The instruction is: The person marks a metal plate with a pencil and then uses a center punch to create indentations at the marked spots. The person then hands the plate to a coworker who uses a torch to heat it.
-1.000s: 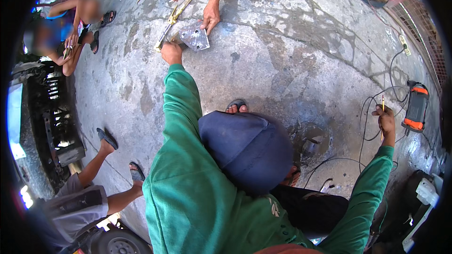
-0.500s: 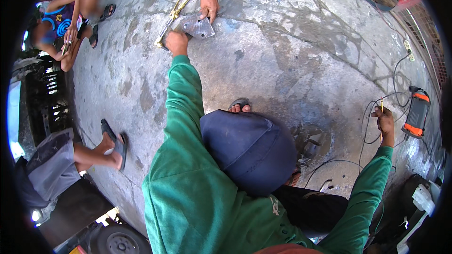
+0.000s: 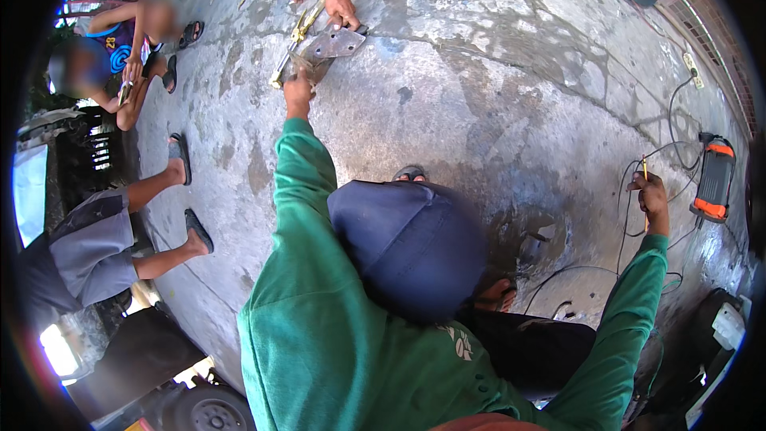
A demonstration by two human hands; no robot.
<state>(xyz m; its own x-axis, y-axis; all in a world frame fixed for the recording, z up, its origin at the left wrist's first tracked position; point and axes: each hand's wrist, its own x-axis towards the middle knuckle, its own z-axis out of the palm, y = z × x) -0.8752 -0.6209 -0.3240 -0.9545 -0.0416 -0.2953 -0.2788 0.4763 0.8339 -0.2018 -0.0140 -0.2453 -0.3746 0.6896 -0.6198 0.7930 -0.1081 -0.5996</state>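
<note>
metal plate (image 3: 331,45) touching left hand (image 3: 298,84); right hand (image 3: 650,195) well apart, pinching rod (image 3: 645,183).

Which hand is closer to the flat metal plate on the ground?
Left. The left hand touches the metal plate at its near edge; the right hand is far off, holding a thin rod.

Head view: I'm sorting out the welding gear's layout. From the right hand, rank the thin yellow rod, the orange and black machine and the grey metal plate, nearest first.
From the right hand:
1. Thin yellow rod, pinched in its fingers, standing upward.
2. Orange and black machine, just right of it on the concrete.
3. Grey metal plate, far across at upper left, by the left hand.
</note>
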